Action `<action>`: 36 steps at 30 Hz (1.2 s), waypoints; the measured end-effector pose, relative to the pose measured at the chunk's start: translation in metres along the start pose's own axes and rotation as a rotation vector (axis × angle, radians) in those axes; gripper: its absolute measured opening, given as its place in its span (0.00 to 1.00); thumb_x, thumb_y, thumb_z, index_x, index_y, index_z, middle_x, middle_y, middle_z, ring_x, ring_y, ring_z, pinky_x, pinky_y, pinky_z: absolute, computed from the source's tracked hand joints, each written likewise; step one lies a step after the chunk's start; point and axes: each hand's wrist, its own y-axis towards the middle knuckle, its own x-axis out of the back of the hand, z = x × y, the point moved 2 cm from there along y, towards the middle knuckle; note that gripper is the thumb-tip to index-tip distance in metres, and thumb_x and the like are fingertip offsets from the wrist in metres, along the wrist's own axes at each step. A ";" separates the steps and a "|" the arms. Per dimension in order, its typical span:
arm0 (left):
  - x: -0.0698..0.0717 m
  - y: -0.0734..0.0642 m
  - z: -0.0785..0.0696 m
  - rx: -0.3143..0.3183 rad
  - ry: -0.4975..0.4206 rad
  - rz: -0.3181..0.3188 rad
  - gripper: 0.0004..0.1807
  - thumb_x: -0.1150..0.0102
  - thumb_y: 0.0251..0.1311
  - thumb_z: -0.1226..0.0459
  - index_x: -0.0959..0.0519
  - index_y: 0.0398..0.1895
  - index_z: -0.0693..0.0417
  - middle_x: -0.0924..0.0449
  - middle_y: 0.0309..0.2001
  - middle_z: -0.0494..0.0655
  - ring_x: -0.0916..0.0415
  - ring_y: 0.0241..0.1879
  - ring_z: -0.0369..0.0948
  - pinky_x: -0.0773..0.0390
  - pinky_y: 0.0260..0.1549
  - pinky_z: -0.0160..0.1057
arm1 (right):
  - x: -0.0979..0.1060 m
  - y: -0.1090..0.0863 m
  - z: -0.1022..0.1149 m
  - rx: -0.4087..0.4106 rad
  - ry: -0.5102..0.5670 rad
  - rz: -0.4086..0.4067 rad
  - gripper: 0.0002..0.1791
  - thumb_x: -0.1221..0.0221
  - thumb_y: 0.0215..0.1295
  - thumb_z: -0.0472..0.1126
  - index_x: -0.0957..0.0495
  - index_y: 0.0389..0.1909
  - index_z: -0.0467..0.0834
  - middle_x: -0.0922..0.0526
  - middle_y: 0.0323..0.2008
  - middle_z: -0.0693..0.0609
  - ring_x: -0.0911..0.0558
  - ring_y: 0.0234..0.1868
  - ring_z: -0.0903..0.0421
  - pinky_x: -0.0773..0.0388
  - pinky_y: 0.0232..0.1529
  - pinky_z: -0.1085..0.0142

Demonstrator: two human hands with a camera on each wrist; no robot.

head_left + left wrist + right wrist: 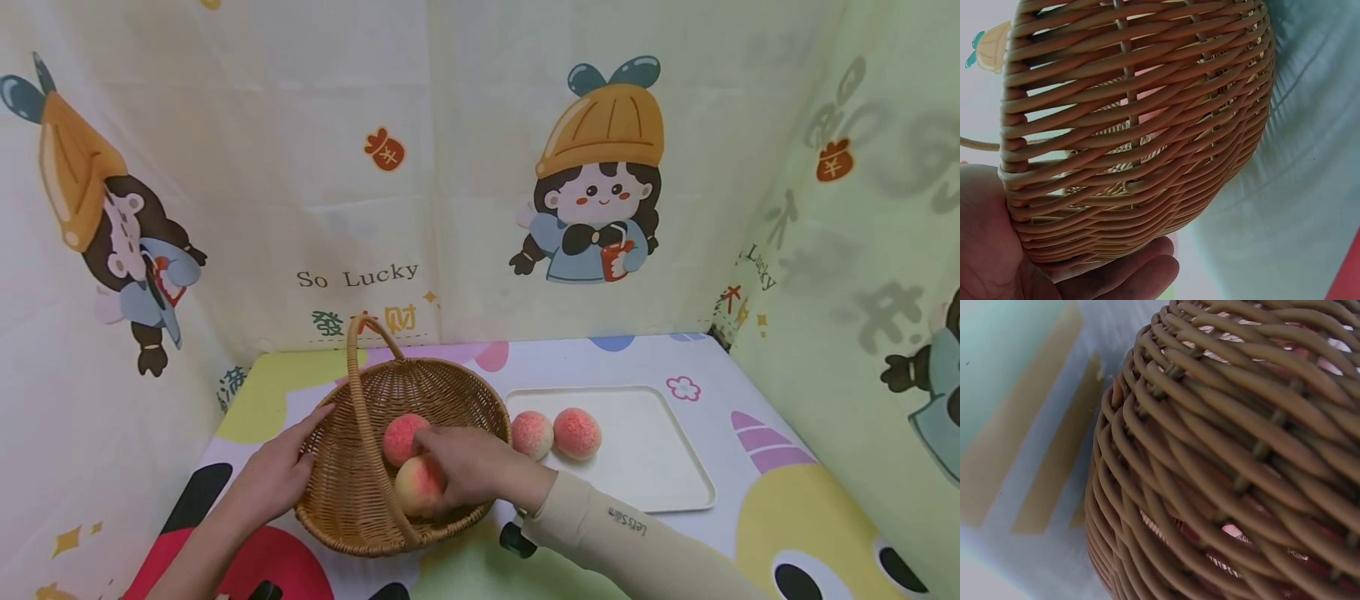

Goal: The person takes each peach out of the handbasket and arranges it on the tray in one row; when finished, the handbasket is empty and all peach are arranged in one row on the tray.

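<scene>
A brown wicker basket (337,508) with an arched handle stands tilted on the table. My left hand (276,468) grips its left rim; in the left wrist view the fingers (1141,275) curve along the outside of the weave. Reaching over the right rim, my right hand (476,465) holds a pink and yellow peach (416,486) low inside the basket. Another pink peach (402,439) lies just behind it. From the right wrist, only the basket's outer wall (1222,437) shows, and the hand is hidden behind it.
Right of the basket is a white rectangular tray (637,475). Two peaches, one nearer the basket (531,435) and one beside it (577,433), sit on its left part. A printed cloth covers the table (720,433), and patterned curtains (465,208) enclose its back and sides.
</scene>
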 end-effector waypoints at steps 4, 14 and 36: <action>0.000 0.001 0.000 -0.006 0.003 0.006 0.33 0.56 0.69 0.72 0.41 0.79 0.56 0.35 0.71 0.67 0.33 0.66 0.63 0.25 0.51 0.62 | 0.005 -0.002 -0.004 -0.029 0.027 -0.049 0.36 0.21 0.38 0.57 0.25 0.51 0.58 0.23 0.42 0.63 0.21 0.41 0.62 0.24 0.39 0.64; 0.001 0.004 0.003 0.020 0.004 0.032 0.33 0.54 0.70 0.71 0.41 0.78 0.59 0.35 0.70 0.70 0.29 0.61 0.62 0.22 0.43 0.56 | 0.039 -0.019 -0.031 0.021 0.805 -0.233 0.38 0.24 0.45 0.39 0.28 0.61 0.52 0.23 0.53 0.54 0.18 0.48 0.56 0.19 0.45 0.60; 0.001 0.005 0.003 0.014 0.000 0.029 0.32 0.54 0.70 0.70 0.40 0.78 0.59 0.34 0.69 0.70 0.30 0.63 0.64 0.23 0.47 0.62 | 0.053 -0.140 -0.181 -0.356 0.886 -0.505 0.33 0.35 0.64 0.37 0.35 0.68 0.37 0.30 0.62 0.37 0.21 0.54 0.41 0.21 0.49 0.64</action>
